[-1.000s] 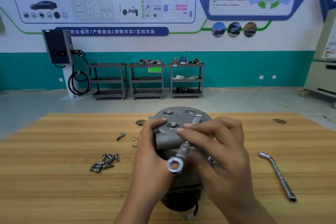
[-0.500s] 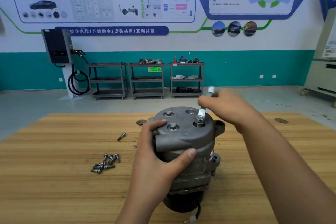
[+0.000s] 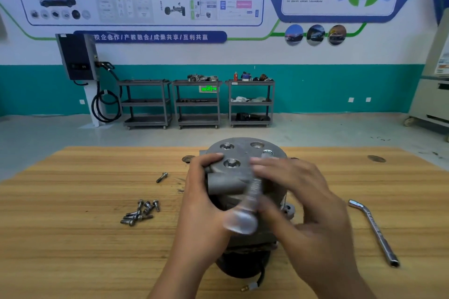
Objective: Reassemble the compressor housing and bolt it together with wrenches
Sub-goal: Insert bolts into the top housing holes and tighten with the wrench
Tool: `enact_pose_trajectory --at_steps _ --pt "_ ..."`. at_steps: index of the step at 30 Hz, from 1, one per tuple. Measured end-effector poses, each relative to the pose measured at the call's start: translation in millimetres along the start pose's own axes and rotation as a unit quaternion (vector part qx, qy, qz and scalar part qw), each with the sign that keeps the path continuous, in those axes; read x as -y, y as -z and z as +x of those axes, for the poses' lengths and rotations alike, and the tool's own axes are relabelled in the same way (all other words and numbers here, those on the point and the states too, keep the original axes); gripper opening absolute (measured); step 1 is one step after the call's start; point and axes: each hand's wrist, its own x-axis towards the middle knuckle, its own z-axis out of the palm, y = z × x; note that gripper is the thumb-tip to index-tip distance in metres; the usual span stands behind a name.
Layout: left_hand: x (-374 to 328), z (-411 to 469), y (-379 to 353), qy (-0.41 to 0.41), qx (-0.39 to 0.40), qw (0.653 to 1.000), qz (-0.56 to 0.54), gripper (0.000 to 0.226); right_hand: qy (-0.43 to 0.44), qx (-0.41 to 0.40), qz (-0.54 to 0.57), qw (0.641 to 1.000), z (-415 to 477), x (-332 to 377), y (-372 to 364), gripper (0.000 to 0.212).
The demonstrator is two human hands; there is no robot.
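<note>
Left hand [image 3: 204, 192]: your fingers wrap the upper edge of the compressor housing [image 3: 243, 153], likely bracing it upright on the table [image 3: 73, 238] against twisting.
Right hand [image 3: 298, 192]: your fingers close on the blurred wrench [image 3: 252, 196]; its far end sits on the bolt [image 3: 267, 153] just beyond your fingertips.
Spare bolts [image 3: 141, 212]: heaped well left of your left fingers, probably kept within reach.
Second wrench [image 3: 374, 230]: lies right of your right fingers.
Writing: the wall banner [image 3: 150, 37] reads 校企合作/产教融合/成果共享/互利共赢.

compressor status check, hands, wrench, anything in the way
Left hand grips compressor housing. Right hand holds blurred wrench, its far end at a top bolt. Nothing blocking; loose bolts left, spare wrench right.
</note>
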Motion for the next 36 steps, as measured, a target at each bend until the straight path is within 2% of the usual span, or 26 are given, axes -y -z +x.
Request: enact_pose_trajectory --at_steps 2,4,7,9,12,14,15,17,18,20,21,22,23,25,27,29,31,36 --pt "-1.0 0.3 0.3 -0.008 0.001 1.0 0.001 0.06 0.038 0.046 -0.063 0.996 14.8 1.0 -3.6 0.027" --pt "-1.8 0.5 -0.3 -0.007 -0.004 1.0 0.015 0.058 0.031 0.07 -0.1 0.992 35.6 2.4 -7.7 0.021" --pt "-1.7 0.9 0.0 -0.003 -0.018 0.999 0.029 0.06 -0.068 0.151 -0.203 0.965 68.6 -3.9 -16.5 0.016" --pt "-2.0 -0.3 0.3 0.006 -0.011 1.0 0.024 0.064 -0.154 0.17 -0.264 0.937 85.5 -16.7 -16.8 0.016" --pt "-2.2 -2.0 1.0 0.015 -0.011 1.0 0.016 0.067 -0.255 0.183 -0.295 0.902 94.1 -36.2 -5.6 0.027" --pt "-2.1 -2.3 1.3 0.011 -0.018 1.0 0.014 0.068 -0.339 0.178 -0.235 0.893 86.5 -44.7 5.6 0.028" --pt "-2.3 -2.2 1.3 0.011 -0.019 1.0 0.015 0.068 -0.391 0.151 -0.149 0.896 79.2 -47.8 9.1 0.026" --pt "-3.0 -1.7 0.7 0.012 -0.015 1.0 0.023 0.067 -0.471 0.034 0.061 0.879 61.8 -49.4 8.8 0.02" --pt "-3.4 -1.4 -0.2 0.011 -0.013 0.999 0.031 0.068 -0.48 -0.041 0.142 0.865 53.1 -46.5 5.3 0.021" --pt "-4.0 -0.1 -1.6 0.004 -0.013 0.999 0.041 0.067 -0.427 -0.19 0.26 0.845 35.5 -37.2 -0.5 0.013" --pt "-3.9 0.6 -1.9 0.0 -0.013 0.999 0.038 0.066 -0.377 -0.235 0.294 0.847 27.8 -27.7 -4.1 0.007" --pt "-3.6 1.2 -2.0 -0.001 -0.013 0.999 0.031 0.065 -0.324 -0.251 0.291 0.865 20.0 -18.9 -7.9 0.01" --pt "-2.8 1.2 -1.9 0.0 -0.013 1.0 0.024 0.064 -0.271 -0.245 0.242 0.899 12.6 -12.1 -10.5 0.011" --pt "-1.0 0.7 -1.0 -0.001 -0.013 1.0 0.02 0.063 -0.179 -0.187 0.067 0.964 3.1 -4.4 -13.1 0.011" --pt "-0.5 0.1 -0.1 -0.007 -0.009 1.0 0.017 0.062 -0.1 -0.109 -0.054 0.988 -1.3 -2.3 -11.8 0.019" --pt "-0.8 -0.1 1.1 -0.011 -0.004 1.0 0.006 0.059 -0.051 -0.034 -0.083 0.995 1.6 -1.6 -11.8 0.029" --pt "-0.2 0.3 1.1 -0.009 -0.007 1.0 0.019 0.057 -0.034 0.02 -0.116 0.992 10.8 0.4 -12.3 0.029" --pt "0.0 0.4 0.1 0.0 -0.021 0.998 0.052 0.062 -0.112 0.089 -0.186 0.972 53.9 -3.1 -15.1 0.011"
